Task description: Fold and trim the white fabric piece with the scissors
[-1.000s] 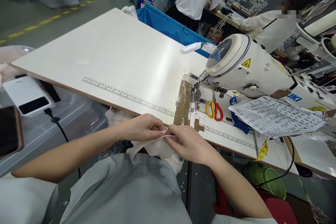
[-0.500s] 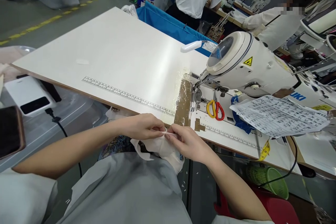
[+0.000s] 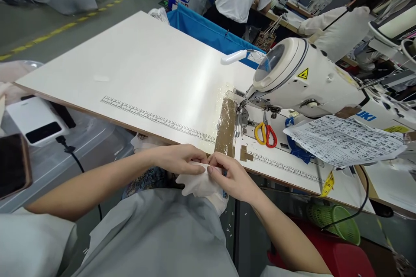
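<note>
My left hand [image 3: 180, 160] and my right hand [image 3: 232, 177] meet just below the near edge of the white sewing table [image 3: 139, 69]. Both pinch the top edge of a small white fabric piece [image 3: 198, 184] that hangs bunched over my lap. The fingertips nearly touch each other on the cloth. A white industrial sewing machine [image 3: 302, 82] stands to the right, its needle area beyond my right hand.
Scissors with yellow and red handles [image 3: 264, 134] lie on the machine bed beside a printed paper sheet [image 3: 341, 140]. A printed ruler [image 3: 156, 117] runs along the table edge. Left are a white device [image 3: 34, 121] and a phone [image 3: 13, 164]. Other people work behind.
The loose left flap of the white fabric has been gathered in; the piece now sits bunched tighter between my hands, which have drawn slightly closer together.
</note>
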The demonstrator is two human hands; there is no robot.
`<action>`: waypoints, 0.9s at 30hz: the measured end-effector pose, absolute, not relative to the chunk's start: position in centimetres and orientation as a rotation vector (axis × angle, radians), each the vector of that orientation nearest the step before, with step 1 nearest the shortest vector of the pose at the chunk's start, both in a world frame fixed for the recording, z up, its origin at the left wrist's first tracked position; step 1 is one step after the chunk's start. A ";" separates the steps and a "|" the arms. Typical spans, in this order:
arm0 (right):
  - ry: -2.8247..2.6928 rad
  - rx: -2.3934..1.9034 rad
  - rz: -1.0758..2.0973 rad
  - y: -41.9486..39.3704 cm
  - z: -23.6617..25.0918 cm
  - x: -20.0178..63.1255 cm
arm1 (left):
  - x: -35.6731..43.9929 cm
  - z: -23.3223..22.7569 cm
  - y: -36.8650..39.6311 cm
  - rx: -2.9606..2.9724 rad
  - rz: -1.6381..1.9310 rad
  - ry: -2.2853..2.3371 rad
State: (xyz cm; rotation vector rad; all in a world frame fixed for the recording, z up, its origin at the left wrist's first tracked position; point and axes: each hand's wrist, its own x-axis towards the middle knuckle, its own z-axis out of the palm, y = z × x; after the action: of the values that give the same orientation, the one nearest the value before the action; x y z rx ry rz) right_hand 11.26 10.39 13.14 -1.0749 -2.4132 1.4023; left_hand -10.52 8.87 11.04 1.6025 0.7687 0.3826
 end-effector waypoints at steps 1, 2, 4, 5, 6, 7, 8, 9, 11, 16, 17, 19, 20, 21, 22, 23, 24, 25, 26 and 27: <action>-2.412 -1.091 1.401 10.3 13.1 11.3 | -10.5 11.0 8.8 1.594 0.378 0.774; -2.413 -1.103 1.396 10.3 13.1 11.2 | -10.4 10.9 8.8 1.588 0.369 0.777; -2.420 -1.116 1.384 10.2 13.2 11.2 | -10.4 10.7 8.9 1.583 0.350 0.781; -2.425 -1.120 1.382 10.1 13.2 11.2 | -10.4 10.7 8.9 1.587 0.339 0.779; -2.434 -1.126 1.382 10.1 13.2 11.3 | -10.4 10.6 8.9 1.595 0.330 0.778; -2.445 -1.137 1.386 10.0 13.3 11.3 | -10.4 10.6 9.0 1.603 0.323 0.779; -2.456 -1.154 1.393 9.9 13.3 11.4 | -10.5 10.5 9.0 1.606 0.316 0.781; -2.463 -1.171 1.392 9.9 13.3 11.5 | -10.5 10.5 9.0 1.601 0.309 0.780; -2.474 -1.176 1.347 9.7 13.3 11.7 | -10.5 10.5 9.0 1.575 0.298 0.772; -2.565 -0.982 1.119 9.2 12.8 12.0 | -10.3 10.3 8.6 1.524 0.327 0.723; -2.576 -0.942 1.102 9.2 12.7 12.0 | -10.2 10.3 8.5 1.523 0.342 0.708; -2.572 -0.905 1.123 9.0 12.4 12.0 | -10.1 10.2 8.3 1.538 0.369 0.679; -2.560 -0.909 1.163 8.9 12.3 12.1 | -10.0 10.2 8.1 1.551 0.379 0.668; -2.544 -0.932 1.218 8.9 12.2 12.1 | -10.0 10.1 7.9 1.563 0.387 0.666; -2.526 -0.969 1.280 8.8 12.2 12.2 | -10.0 10.1 7.7 1.571 0.390 0.673; -2.505 -1.010 1.338 8.8 12.2 12.2 | -10.0 10.1 7.5 1.571 0.393 0.684; -2.482 -1.047 1.388 8.7 12.2 12.3 | -10.1 10.1 7.3 1.562 0.393 0.696; -2.463 -1.075 1.425 8.7 12.3 12.4 | -10.2 10.0 7.1 1.544 0.393 0.708; -2.450 -1.095 1.447 8.7 12.3 12.5 | -10.4 9.9 6.9 1.523 0.391 0.718; -2.444 -1.106 1.458 8.7 12.4 12.6 | -10.7 9.7 6.8 1.500 0.390 0.723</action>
State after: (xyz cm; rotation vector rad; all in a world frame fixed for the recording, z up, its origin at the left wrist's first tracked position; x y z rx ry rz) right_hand 12.65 8.72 12.40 -1.1059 -2.4438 1.4581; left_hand -10.69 6.78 9.73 1.5004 0.7230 0.3900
